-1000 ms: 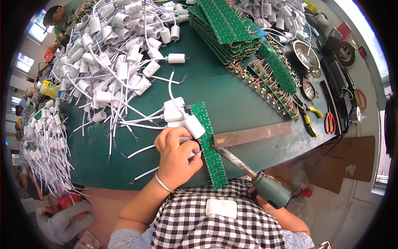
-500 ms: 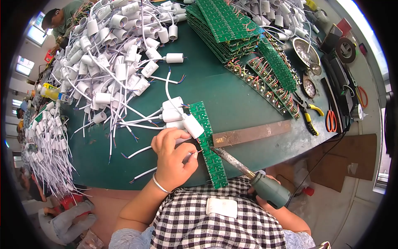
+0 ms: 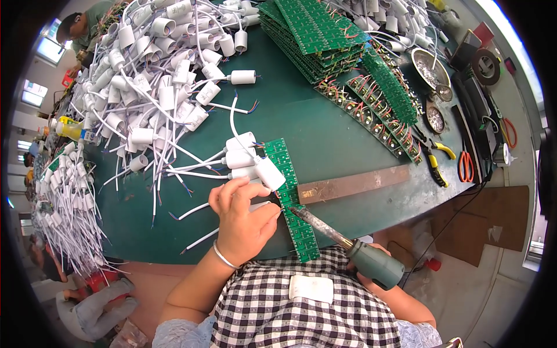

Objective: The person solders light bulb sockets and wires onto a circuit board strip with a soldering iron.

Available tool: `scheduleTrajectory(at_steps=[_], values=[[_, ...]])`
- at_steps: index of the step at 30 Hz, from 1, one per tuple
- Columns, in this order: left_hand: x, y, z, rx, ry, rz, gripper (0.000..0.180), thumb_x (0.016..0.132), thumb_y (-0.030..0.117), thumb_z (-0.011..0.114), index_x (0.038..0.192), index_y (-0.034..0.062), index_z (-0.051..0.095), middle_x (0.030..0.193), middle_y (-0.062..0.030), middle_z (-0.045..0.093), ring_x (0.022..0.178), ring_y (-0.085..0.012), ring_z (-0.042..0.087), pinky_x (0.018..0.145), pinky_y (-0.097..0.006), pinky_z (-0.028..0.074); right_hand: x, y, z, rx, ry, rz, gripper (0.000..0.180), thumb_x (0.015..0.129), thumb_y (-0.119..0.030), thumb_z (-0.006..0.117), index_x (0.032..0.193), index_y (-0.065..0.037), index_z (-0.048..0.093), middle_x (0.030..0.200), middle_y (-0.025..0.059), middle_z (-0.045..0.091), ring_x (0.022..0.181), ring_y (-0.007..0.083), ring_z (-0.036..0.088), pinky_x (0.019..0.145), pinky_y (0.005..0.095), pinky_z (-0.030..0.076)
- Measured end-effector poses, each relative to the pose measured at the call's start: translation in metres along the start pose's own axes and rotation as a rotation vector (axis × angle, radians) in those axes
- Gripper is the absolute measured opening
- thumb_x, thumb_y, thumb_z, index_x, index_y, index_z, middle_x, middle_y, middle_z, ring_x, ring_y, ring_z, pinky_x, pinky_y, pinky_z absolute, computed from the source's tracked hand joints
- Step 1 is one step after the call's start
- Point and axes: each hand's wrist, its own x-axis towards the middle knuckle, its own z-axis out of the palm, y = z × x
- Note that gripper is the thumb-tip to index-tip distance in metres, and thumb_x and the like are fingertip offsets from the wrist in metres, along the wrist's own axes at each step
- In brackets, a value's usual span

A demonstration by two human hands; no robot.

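My left hand (image 3: 243,217) pinches the thin wire end of a white cylindrical lamp socket at the left edge of a narrow green circuit board strip (image 3: 303,235). That socket is mostly hidden under the fingers. Several white sockets (image 3: 241,158) lie wired along the strip's upper left edge, one socket (image 3: 270,173) resting over the board. A soldering iron (image 3: 377,265) with a green handle is in my right hand (image 3: 365,282), which its handle partly covers. The iron's tip meets the board beside my left fingertips.
A flat metal bar (image 3: 354,183) lies against the strip's right side. Piled white sockets (image 3: 168,98) fill the upper left. Stacked green boards (image 3: 319,29), a metal dish (image 3: 429,68), pliers (image 3: 435,165) and scissors (image 3: 465,167) lie right. Another person (image 3: 93,313) sits lower left.
The iron's tip has shifted slightly left along the board, closer to my left fingertips. My left fingers have moved slightly up and right, nearer the board's edge.
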Motion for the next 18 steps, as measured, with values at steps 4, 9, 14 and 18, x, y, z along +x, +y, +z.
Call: scheduleTrajectory(at_steps=[4, 9, 14, 18], values=[[0.0, -0.002, -0.002, 0.003, -0.01, 0.013, 0.016, 0.065, 0.014, 0.073, 0.079, 0.0213, 0.069, 0.109, 0.0031, 0.052, 0.115, -0.026, 0.041, 0.093, -0.047, 0.024, -0.001, -0.003, 0.004, -0.01, -0.006, 0.073, 0.026, 0.075, -0.009, 0.068, 0.1, -0.002, 0.066, 0.097, 0.0135, 0.066, 0.089, 0.0312, 0.065, 0.078, 0.0375, 0.053], [0.001, 0.0, -0.003, 0.027, -0.008, 0.017, 0.017, 0.064, 0.014, 0.073, 0.079, 0.0213, 0.069, 0.11, 0.0036, 0.052, 0.115, -0.0258, 0.04, 0.093, -0.048, 0.024, -0.002, -0.001, 0.006, 0.052, -0.008, 0.145, 0.025, 0.072, -0.007, 0.069, 0.097, -0.002, 0.067, 0.094, 0.0133, 0.066, 0.084, 0.0314, 0.065, 0.074, 0.0374, 0.053], [0.0, 0.001, -0.002, 0.033, -0.003, 0.016, 0.017, 0.063, 0.014, 0.074, 0.079, 0.0209, 0.068, 0.11, 0.0036, 0.052, 0.115, -0.0259, 0.04, 0.093, -0.048, 0.024, -0.004, 0.002, 0.009, 0.037, 0.019, 0.158, 0.022, 0.073, -0.008, 0.068, 0.095, -0.004, 0.067, 0.091, 0.0118, 0.065, 0.081, 0.0304, 0.065, 0.071, 0.036, 0.053], [-0.001, 0.0, -0.001, 0.033, -0.002, 0.027, 0.018, 0.062, 0.014, 0.074, 0.078, 0.0208, 0.068, 0.111, 0.0034, 0.051, 0.116, -0.026, 0.04, 0.093, -0.048, 0.024, 0.0, 0.005, 0.003, -0.07, -0.092, 0.017, 0.035, 0.078, -0.009, 0.063, 0.109, 0.002, 0.051, 0.084, 0.009, 0.064, 0.077, 0.0167, 0.063, 0.072, 0.0287, 0.05]])
